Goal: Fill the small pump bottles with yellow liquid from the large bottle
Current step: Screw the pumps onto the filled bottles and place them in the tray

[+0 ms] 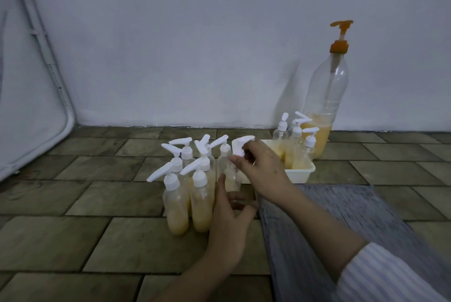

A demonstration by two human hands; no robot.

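Several small clear pump bottles [177, 204] with white pump heads and yellow liquid stand clustered on the tiled floor. My left hand [229, 218] grips the lower body of one small bottle [230, 177] at the cluster's right side. My right hand [258, 165] pinches that bottle's white pump cap [241, 145] at the neck. The large clear bottle [324, 99] with an orange pump stands at the back right by the wall, yellow liquid low in it. Three more small bottles [296, 145] stand in a white tray [305, 172].
A white wall runs close behind the bottles. A grey striped mat [341, 216] lies on the floor at the right, under my right forearm. A white folded frame [36, 106] leans at the left. Olive floor tiles [97, 240] stretch in front.
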